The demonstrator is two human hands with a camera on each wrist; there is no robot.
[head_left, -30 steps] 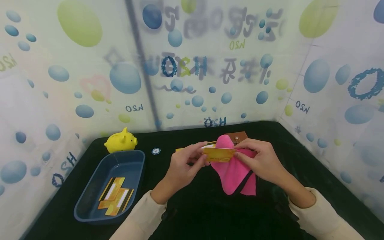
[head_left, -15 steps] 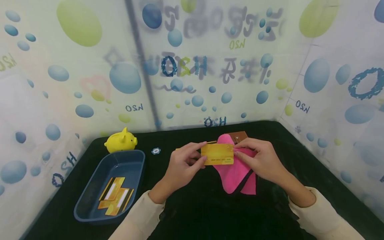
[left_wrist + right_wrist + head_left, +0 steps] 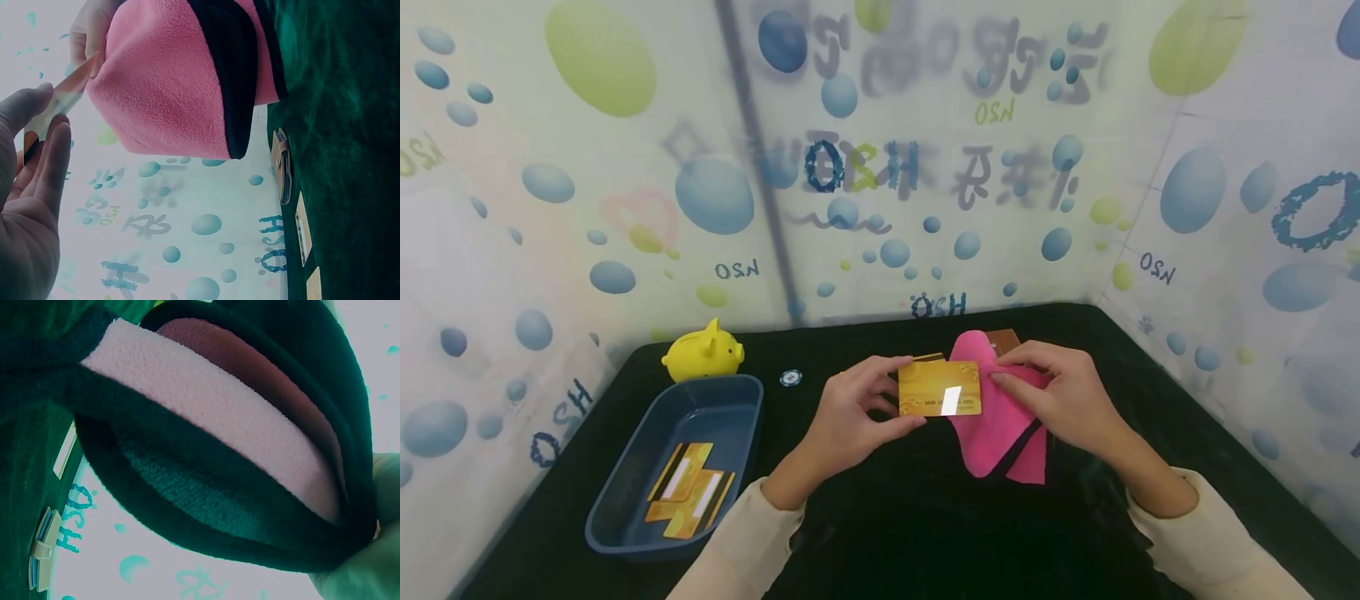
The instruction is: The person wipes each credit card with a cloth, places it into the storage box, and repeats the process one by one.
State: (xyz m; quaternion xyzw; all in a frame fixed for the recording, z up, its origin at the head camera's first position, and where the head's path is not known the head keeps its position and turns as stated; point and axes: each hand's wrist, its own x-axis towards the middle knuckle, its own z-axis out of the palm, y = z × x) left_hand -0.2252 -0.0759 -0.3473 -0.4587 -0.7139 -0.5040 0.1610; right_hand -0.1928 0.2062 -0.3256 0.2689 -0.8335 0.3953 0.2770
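Note:
A gold bank card, face toward the head camera with a bright glare patch on it, is pinched between thumb and fingers of my left hand. My right hand pinches a pink fleece cloth with black trim, which hangs down behind and right of the card. In the left wrist view, one end of the card reaches the cloth by the right fingertips. The right wrist view looks into the folded, layered underside of the cloth, pink and black.
A blue tray on the left holds several gold cards. Behind it stand a yellow piggy bank and a poker chip. A brown wallet lies behind the cloth. More cards lie on the dark green tablecloth. Patterned curtains surround the table.
The card has tilted from nearly edge-on to facing the head camera. My left fingers have spread along its edge. My right hand and the cloth have shifted slightly right.

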